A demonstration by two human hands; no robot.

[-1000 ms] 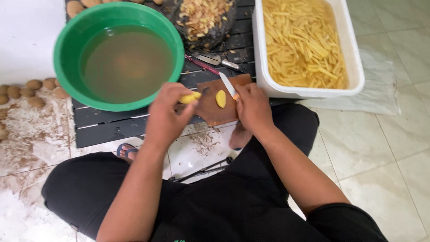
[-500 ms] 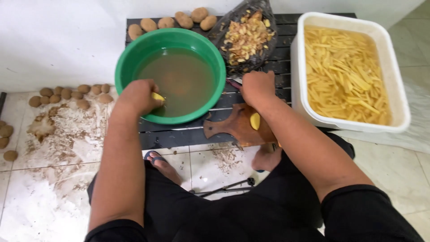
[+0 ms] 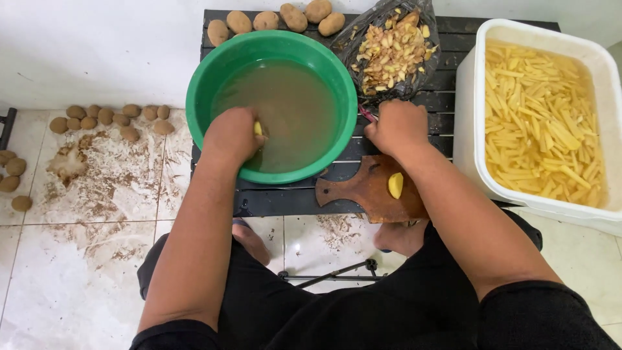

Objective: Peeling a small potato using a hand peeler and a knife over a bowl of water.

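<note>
My left hand (image 3: 232,134) is closed around a peeled yellow potato (image 3: 258,128) and dips it into the cloudy water of the green basin (image 3: 201,84). My right hand (image 3: 396,126) rests on the black slatted table (image 3: 285,201) beside the basin, fingers curled over a red-handled tool (image 3: 367,114) whose blade is hidden. A brown wooden cutting board (image 3: 363,191) lies at the table's near edge with a yellow potato piece (image 3: 395,185) on it.
A white tub (image 3: 473,97) of cut potato sticks in water stands at the right. A black bag of peelings (image 3: 392,48) and several unpeeled potatoes (image 3: 278,18) lie at the table's back. More potatoes (image 3: 110,116) and dirt lie on the tiled floor at the left.
My left hand carried the potato from the cutting board into the basin water. My right hand left the board and moved up beside the basin.
</note>
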